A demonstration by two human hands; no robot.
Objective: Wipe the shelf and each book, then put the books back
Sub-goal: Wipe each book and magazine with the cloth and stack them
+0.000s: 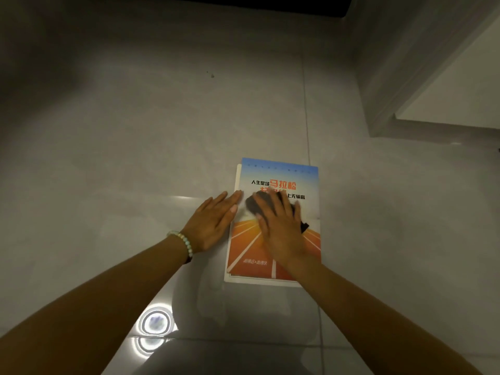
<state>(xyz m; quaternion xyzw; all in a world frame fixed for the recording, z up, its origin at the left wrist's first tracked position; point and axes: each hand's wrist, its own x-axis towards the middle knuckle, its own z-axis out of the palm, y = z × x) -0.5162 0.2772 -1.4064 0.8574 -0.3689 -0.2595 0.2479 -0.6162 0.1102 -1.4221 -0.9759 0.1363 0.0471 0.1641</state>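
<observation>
right grip (281, 226), flat, presses a cloth (255, 205) on the book (300, 180) beneath; left grip (213, 220), flat too, rests at its edge. hard swipes could skid it on slick floor (135, 158).

Dim, greyish light, with ring-shaped glare from overhead lamps on the glossy floor (155, 322), dark vignetted upper corners, wide-angle bending at edges, and motion blur over the right hand (281, 234).

One camera sits on the person's head. It looks forward and steeply down at the shiny floor (121, 158). It is close: the left hand (213, 223) and right hand (284, 234) reach in from the near edge. The book (281, 175) lies just right of the middle. The view is wide.
</observation>
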